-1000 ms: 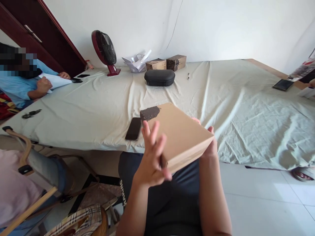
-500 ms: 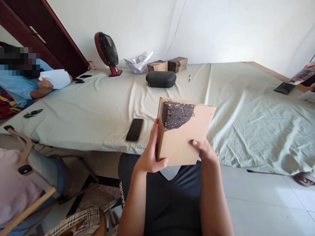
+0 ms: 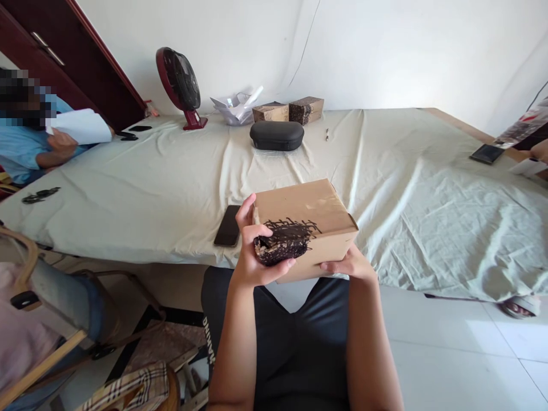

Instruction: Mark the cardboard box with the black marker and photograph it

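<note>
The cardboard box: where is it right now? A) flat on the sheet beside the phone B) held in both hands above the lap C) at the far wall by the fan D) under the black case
B: the cardboard box is off the table, gripped by the left hand at its scribbled-over corner and by the right hand beneath its near edge.

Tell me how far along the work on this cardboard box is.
Done: black scribble covers a patch on the cardboard box. In hand: the left hand grips its scribbled corner and the right hand supports it from below, above the lap. Left: the box looks shut, and it is not set on the table beside the phone.
</note>
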Demonstrator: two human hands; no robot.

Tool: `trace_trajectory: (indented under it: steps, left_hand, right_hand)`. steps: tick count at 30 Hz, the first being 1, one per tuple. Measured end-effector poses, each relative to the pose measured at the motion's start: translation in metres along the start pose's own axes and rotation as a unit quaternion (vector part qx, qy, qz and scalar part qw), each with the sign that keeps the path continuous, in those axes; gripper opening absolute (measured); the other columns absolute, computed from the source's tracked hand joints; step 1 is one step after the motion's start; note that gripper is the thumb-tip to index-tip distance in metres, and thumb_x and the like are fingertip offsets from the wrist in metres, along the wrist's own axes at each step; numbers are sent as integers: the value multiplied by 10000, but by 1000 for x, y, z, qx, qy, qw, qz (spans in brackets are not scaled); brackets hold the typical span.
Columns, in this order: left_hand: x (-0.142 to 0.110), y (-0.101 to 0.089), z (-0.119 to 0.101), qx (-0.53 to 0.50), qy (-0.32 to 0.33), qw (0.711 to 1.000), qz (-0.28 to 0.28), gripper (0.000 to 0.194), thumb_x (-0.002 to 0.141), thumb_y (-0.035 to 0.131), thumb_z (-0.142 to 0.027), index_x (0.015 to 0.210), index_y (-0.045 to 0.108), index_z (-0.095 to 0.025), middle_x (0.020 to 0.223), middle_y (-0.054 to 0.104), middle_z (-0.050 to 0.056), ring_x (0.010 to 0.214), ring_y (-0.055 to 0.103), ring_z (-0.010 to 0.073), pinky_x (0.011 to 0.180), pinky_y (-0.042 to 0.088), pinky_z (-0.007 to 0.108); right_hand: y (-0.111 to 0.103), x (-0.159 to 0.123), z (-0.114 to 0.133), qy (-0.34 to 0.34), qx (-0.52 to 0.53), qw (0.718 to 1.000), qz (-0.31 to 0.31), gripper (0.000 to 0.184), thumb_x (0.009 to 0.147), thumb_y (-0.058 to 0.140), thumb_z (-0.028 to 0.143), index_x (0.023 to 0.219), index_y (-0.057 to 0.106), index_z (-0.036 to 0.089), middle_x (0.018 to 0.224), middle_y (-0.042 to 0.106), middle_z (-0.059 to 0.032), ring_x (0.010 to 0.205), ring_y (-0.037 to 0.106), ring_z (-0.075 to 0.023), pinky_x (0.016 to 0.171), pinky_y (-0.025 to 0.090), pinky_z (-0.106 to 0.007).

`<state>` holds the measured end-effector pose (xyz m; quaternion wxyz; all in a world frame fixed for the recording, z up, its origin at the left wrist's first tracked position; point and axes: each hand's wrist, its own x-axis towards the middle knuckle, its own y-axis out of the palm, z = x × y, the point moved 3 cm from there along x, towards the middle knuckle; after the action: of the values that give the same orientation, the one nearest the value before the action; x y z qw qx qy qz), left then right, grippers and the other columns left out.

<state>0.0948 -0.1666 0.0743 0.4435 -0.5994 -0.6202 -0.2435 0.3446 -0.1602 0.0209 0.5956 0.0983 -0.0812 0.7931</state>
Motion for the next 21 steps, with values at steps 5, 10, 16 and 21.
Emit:
trace_trajectory:
  steps: [5,10,16,21]
  left_hand:
    - [1,-1,-8,13,18,1000,6,422,825,861,-432,998,518,-258,1665,339,92,1623,358,375,1296,345,661]
    - [2,-2,-14,10,7,1000,11,414,865,824,-462,1085,534,-266,1679,315,107,1615,369,360,1284,371,631]
    - [-1,-2,-11,37,3,999,29,326,866,820,-376,990,547,-248,1693,309,84,1625,355,369,1309,332,655]
    - [1,2,0,39,-60,997,14,600,819,840,-475,1294,520,-297,1732,228,121,1656,264,406,1302,323,672]
  right_hand:
    - [0,-1,-11,17,39,999,8,541,599,1005,398,1058,773,230,1052,802,-101,968,774,-310,905,668,-456]
    - [-1,-2,-24,20,60,998,-8,604,562,1026,388,1083,756,242,1114,815,-104,1017,777,-327,923,665,-467]
    - [-2,-3,-40,39,79,996,-23,649,543,1035,419,1084,726,237,1168,803,-115,1030,776,-325,941,653,-467]
    - [1,1,-50,45,55,995,-72,857,544,1016,533,1270,674,233,1308,752,-139,1231,707,-378,1044,608,-507]
